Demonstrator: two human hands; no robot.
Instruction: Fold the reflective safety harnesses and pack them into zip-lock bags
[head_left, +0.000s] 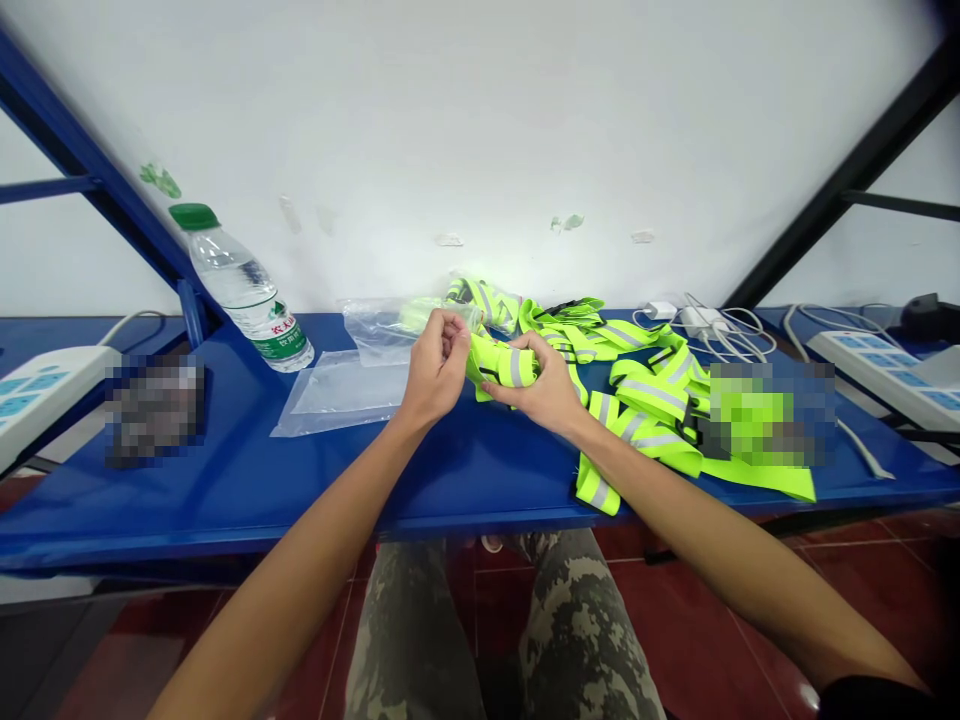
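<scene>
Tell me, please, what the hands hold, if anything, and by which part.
The right hand holds a bundled strap by its right end. The left hand is at its left end; whether it grips cannot be told.

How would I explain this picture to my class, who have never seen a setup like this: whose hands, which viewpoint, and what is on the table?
There is no robot: these are one person's bare hands, seen by a camera worn on the head, looking forward and down. The right hand grips a bundle of bright yellow-green reflective strap. The left hand is curled at its other end; its exact grip is unclear. On the blue table are a clear bottle with a green cap, clear plastic bags, more reflective straps and white cables. Two patches are pixelated, so they cannot be read.
</scene>
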